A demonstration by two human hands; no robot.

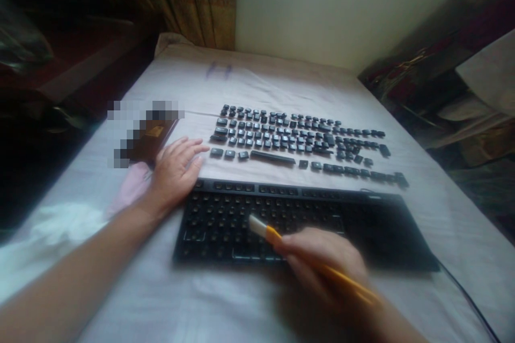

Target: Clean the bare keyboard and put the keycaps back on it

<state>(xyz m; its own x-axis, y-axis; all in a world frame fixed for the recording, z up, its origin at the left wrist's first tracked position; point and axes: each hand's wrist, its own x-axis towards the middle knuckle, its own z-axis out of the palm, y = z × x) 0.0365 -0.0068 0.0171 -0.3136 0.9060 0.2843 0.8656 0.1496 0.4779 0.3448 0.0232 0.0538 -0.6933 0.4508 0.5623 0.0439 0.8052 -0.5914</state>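
A black keyboard (386,230) with its keycaps off lies across the bed in front of me. My right hand (325,257) is closed round a yellow-handled paintbrush (273,236), its pale bristles over the bare key sockets left of the keyboard's middle. Fingers stretched out, my left hand (177,166) rests at the keyboard's far left corner and holds nothing. Loose black keycaps (277,142) are laid out in rows just beyond the keyboard. Among them is the long spacebar (272,158). My right hand and the brush hide part of the sockets.
A brown item (147,136), partly pixelated, lies left of the keycaps. Nearby are a pink cloth (131,187) and a white cloth (56,230). The keyboard cable (466,295) trails off at the right. A pale sheet (193,86) covers the bed; behind stand a curtain (197,0) and wall.
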